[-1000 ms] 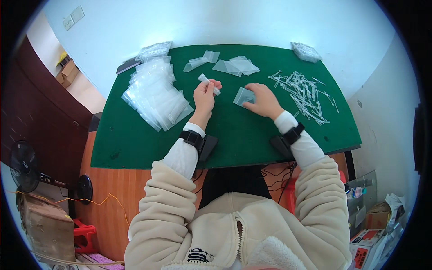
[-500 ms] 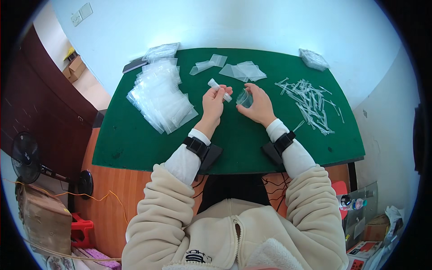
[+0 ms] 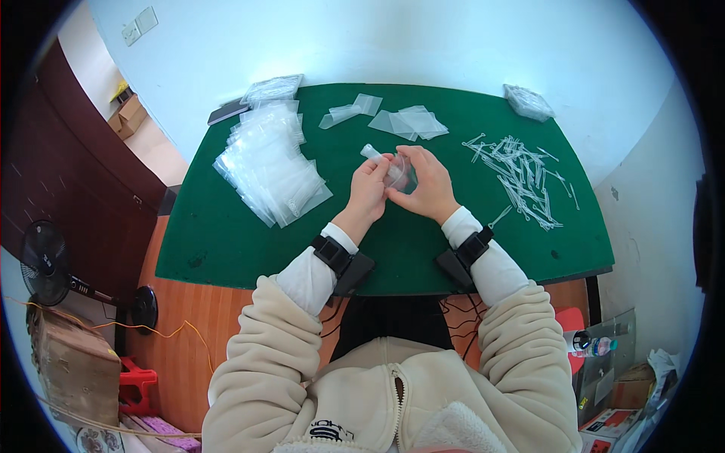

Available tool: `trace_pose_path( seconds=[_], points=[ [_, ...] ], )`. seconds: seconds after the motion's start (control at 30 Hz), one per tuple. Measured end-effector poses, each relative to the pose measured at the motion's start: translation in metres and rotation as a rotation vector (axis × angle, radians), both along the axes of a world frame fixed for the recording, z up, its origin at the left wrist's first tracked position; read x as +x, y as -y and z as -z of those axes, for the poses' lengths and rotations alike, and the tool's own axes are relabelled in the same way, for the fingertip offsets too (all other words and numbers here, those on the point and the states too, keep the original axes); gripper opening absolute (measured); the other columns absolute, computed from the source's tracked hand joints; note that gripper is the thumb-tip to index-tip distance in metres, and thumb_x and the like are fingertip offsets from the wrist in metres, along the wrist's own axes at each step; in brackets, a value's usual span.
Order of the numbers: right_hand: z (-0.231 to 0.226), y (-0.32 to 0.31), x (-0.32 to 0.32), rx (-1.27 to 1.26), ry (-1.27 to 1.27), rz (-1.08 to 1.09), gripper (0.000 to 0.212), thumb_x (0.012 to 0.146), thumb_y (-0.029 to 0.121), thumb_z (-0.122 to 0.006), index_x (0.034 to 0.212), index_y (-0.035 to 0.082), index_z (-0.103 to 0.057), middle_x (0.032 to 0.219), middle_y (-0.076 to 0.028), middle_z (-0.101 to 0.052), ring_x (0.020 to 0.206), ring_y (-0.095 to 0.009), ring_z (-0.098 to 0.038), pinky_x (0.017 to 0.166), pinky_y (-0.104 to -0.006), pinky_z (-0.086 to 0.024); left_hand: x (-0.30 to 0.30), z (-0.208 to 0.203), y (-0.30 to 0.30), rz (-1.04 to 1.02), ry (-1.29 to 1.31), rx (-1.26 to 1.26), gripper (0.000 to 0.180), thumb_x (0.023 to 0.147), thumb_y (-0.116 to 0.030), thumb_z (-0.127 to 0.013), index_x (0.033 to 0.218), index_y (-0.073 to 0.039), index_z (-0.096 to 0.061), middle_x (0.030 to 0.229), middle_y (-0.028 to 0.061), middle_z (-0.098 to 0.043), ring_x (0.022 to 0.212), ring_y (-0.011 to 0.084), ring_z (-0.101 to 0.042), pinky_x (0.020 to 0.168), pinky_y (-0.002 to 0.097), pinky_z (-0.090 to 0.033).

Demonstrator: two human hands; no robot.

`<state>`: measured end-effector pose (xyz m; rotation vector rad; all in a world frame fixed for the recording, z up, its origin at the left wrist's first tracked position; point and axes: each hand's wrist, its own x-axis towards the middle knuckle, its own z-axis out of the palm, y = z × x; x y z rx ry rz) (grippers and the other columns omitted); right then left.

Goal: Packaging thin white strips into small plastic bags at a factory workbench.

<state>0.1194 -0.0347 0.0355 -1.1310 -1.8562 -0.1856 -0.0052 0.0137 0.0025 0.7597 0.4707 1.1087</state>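
Note:
My left hand (image 3: 368,190) pinches a rolled-up piece of clear plastic film (image 3: 371,152), whose upper end sticks out past the fingers. Curled around a small clear plastic bag (image 3: 399,179), my right hand (image 3: 428,184) keeps it bulged open. Both hands meet over the middle of the green table (image 3: 362,260). The roll's lower end lies at or within the bag; fingers and see-through film make it hard to tell which. More small clear bags lie flat beyond the hands, in one group (image 3: 412,122) and another to its left (image 3: 351,111).
A fanned stack of larger clear bags (image 3: 268,162) covers the table's left side. Thin clear plastic sticks with looped ends (image 3: 521,177) are heaped at right. Wrapped clear packets stand at the back left (image 3: 273,88) and back right (image 3: 529,103), the left one beside a dark flat object (image 3: 228,112).
My left hand has moved right and slightly down with the roll, closing the gap to my right hand. The roll's lower end now meets the bag, which has shifted slightly left.

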Motion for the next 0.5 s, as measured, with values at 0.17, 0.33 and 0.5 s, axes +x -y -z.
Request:
trace_pose_path(
  seconds=[0.17, 0.33, 0.5],
  points=[
    [0.0, -0.005, 0.017, -0.179, -0.105, 0.005, 0.042, 0.069, 0.027, -0.069, 0.102, 0.006, -0.054, 0.082, -0.006, -0.056, 0.074, -0.016, -0.055, 0.065, -0.0278, -0.046, -0.017, -0.011, -0.011, 0.175, -0.074, -0.054, 0.02, 0.09, -0.016, -0.05, 0.101, 0.0, -0.053, 0.104, 0.0116, -0.059, 0.089, 0.0212, -0.061, 0.073, 0.0343, -0.052],
    [0.014, -0.016, 0.031, -0.626, -0.478, -0.254, 0.021, 0.081, 0.025, -0.06, 0.087, 0.005, -0.056, 0.069, -0.001, -0.053, 0.066, -0.009, -0.05, 0.057, -0.024, -0.04, -0.022, -0.026, 0.004, 0.657, -0.414, 0.034, 0.02, 0.089, -0.017, -0.051, 0.103, -0.002, -0.054, 0.101, 0.0088, -0.059, 0.087, 0.0223, -0.062, 0.073, 0.0336, -0.051],
    [0.02, -0.017, 0.03, -0.867, -0.527, -0.389, 0.016, 0.085, 0.018, -0.056, 0.076, 0.004, -0.054, 0.066, 0.003, -0.05, 0.062, -0.005, -0.044, 0.053, -0.0222, -0.036, -0.017, -0.016, 0.004, 0.739, -0.486, 0.12, 0.019, 0.088, -0.017, -0.054, 0.1, -0.003, -0.056, 0.096, 0.0071, -0.06, 0.082, 0.0184, -0.062, 0.07, 0.029, -0.051]
  ],
)
